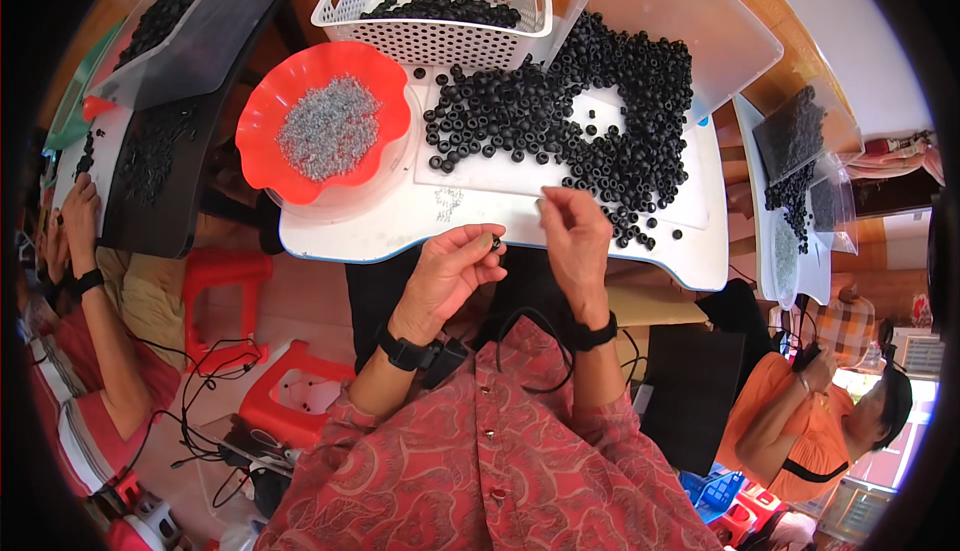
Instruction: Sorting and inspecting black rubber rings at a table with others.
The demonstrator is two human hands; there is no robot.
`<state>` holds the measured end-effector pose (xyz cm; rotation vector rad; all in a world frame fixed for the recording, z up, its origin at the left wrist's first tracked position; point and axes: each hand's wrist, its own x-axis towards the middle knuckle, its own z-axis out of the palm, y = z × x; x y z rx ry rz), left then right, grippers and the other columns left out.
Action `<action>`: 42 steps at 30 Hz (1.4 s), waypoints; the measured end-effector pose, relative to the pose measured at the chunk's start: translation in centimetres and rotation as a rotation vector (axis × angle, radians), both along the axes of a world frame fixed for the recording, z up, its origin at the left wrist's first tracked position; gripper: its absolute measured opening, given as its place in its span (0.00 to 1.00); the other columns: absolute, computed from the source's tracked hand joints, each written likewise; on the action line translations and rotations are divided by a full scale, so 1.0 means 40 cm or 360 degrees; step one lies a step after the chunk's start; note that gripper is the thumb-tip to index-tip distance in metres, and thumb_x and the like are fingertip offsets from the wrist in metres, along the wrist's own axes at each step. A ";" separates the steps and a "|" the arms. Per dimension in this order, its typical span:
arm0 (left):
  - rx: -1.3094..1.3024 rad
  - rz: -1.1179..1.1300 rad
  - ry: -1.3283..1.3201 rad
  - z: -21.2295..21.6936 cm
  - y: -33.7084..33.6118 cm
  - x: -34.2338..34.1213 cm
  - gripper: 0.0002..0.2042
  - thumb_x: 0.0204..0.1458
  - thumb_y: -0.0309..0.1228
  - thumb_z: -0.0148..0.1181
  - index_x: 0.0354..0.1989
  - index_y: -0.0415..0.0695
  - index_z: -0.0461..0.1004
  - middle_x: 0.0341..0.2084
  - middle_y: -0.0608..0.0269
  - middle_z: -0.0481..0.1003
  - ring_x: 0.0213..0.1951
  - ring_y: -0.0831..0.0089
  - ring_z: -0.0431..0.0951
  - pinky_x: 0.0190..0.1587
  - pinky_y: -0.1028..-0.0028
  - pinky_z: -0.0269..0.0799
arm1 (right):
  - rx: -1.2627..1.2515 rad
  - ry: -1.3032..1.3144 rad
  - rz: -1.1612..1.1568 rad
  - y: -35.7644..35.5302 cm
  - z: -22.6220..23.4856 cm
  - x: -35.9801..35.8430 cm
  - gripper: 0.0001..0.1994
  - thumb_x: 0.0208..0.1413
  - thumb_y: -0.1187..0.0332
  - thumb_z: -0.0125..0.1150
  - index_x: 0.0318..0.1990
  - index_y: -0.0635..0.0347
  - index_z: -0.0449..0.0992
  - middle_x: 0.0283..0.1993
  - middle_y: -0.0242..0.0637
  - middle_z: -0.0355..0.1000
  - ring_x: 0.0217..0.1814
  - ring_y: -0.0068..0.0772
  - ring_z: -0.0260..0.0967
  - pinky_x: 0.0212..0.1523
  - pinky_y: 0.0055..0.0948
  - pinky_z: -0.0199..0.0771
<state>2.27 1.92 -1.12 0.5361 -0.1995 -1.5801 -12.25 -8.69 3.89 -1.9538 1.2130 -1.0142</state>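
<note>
Just off the table's near edge, my left hand (pixel 452 279) pinches a small black ring-shaped piece (pixel 495 242) between thumb and fingertips. To its right, my right hand (pixel 577 246) is raised with thumb and forefinger brought together; anything between them is too small to make out. Beyond both hands a large heap of round black pieces with holes (pixel 640 81) spreads over a white board (pixel 480 173). A red wavy-rimmed bowl (pixel 258 111) at the left contains many tiny clear-grey pieces (pixel 330 129). More tiny clear pieces (pixel 449 201) lie loose on the white table (pixel 365 236).
Behind the bowl stands a white perforated basket (pixel 440 43) with black pieces inside. A tipped clear bin (pixel 690 26) borders the heap. Red stools (pixel 225 296) and cables (pixel 205 376) are at lower left. Other people work at left (pixel 115 351) and sit at right (pixel 780 411).
</note>
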 end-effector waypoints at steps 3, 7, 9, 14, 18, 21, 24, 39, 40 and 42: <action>0.0006 0.0005 0.0007 0.005 0.000 -0.001 0.13 0.60 0.26 0.55 0.50 0.34 0.73 0.35 0.60 0.76 0.33 0.79 0.77 0.40 0.73 0.81 | -0.0300 0.0232 -0.0102 -0.075 -0.015 -0.001 0.05 0.54 0.76 0.60 0.38 0.63 0.78 0.33 0.43 0.72 0.29 0.40 0.73 0.30 0.34 0.72; 0.0002 0.0002 0.0007 0.000 0.001 -0.003 0.12 0.60 0.26 0.55 0.50 0.33 0.73 0.35 0.60 0.77 0.33 0.79 0.78 0.40 0.73 0.81 | -0.0533 0.0570 -0.0218 -0.132 -0.042 0.007 0.05 0.55 0.72 0.59 0.38 0.59 0.78 0.37 0.42 0.70 0.32 0.46 0.73 0.31 0.41 0.73; 0.0003 0.0005 0.0022 -0.002 0.002 -0.002 0.12 0.60 0.26 0.55 0.50 0.33 0.73 0.35 0.60 0.77 0.33 0.79 0.78 0.40 0.73 0.81 | -0.0531 0.0657 -0.0233 -0.143 -0.048 0.016 0.05 0.56 0.71 0.60 0.39 0.57 0.78 0.39 0.41 0.69 0.32 0.47 0.73 0.32 0.42 0.74; -0.0004 -0.0008 -0.0002 -0.003 0.003 -0.003 0.13 0.61 0.27 0.55 0.51 0.33 0.72 0.36 0.58 0.76 0.34 0.80 0.77 0.40 0.75 0.81 | -0.0419 0.0915 -0.0304 -0.151 -0.058 0.035 0.06 0.56 0.66 0.61 0.39 0.56 0.78 0.40 0.38 0.68 0.32 0.45 0.73 0.33 0.43 0.73; -0.0008 -0.0010 -0.0008 -0.003 0.003 -0.003 0.13 0.61 0.27 0.55 0.51 0.33 0.72 0.36 0.58 0.76 0.34 0.80 0.77 0.40 0.75 0.81 | -0.0402 0.0942 -0.0313 -0.154 -0.066 0.037 0.06 0.56 0.67 0.60 0.38 0.56 0.76 0.40 0.39 0.68 0.31 0.47 0.73 0.33 0.45 0.73; -0.0017 0.0002 0.0000 -0.004 0.006 -0.002 0.13 0.61 0.27 0.55 0.51 0.33 0.72 0.37 0.59 0.76 0.34 0.80 0.76 0.40 0.75 0.81 | -0.0476 0.0983 -0.0297 -0.145 -0.067 0.040 0.05 0.56 0.67 0.60 0.37 0.57 0.74 0.40 0.40 0.67 0.32 0.49 0.73 0.33 0.46 0.73; -0.0007 -0.0005 -0.0008 -0.003 0.007 -0.003 0.13 0.61 0.27 0.55 0.52 0.33 0.72 0.37 0.59 0.76 0.34 0.80 0.76 0.40 0.74 0.81 | -0.0492 0.0889 -0.0249 -0.145 -0.058 0.041 0.05 0.57 0.68 0.59 0.37 0.58 0.74 0.41 0.41 0.67 0.32 0.50 0.73 0.33 0.47 0.73; 0.0017 0.0021 0.0046 0.004 0.008 -0.001 0.12 0.61 0.27 0.56 0.50 0.35 0.73 0.35 0.61 0.77 0.33 0.80 0.77 0.40 0.74 0.80 | -0.0536 0.0751 0.0091 -0.037 -0.056 0.037 0.04 0.53 0.75 0.59 0.34 0.60 0.71 0.35 0.44 0.67 0.31 0.51 0.70 0.27 0.44 0.71; 0.0011 0.0023 0.0046 0.003 0.007 -0.001 0.12 0.61 0.27 0.56 0.50 0.35 0.73 0.35 0.61 0.77 0.33 0.80 0.77 0.40 0.74 0.80 | -0.0533 0.0748 0.0091 -0.037 -0.058 0.037 0.04 0.53 0.75 0.59 0.34 0.60 0.71 0.35 0.44 0.67 0.31 0.51 0.70 0.27 0.44 0.71; 0.0007 0.0024 0.0046 0.003 0.007 -0.001 0.12 0.61 0.27 0.56 0.50 0.35 0.73 0.35 0.61 0.77 0.33 0.80 0.77 0.40 0.74 0.80 | -0.0605 0.0758 0.0099 -0.037 -0.061 0.036 0.03 0.52 0.76 0.58 0.34 0.60 0.71 0.35 0.44 0.67 0.31 0.50 0.71 0.27 0.43 0.71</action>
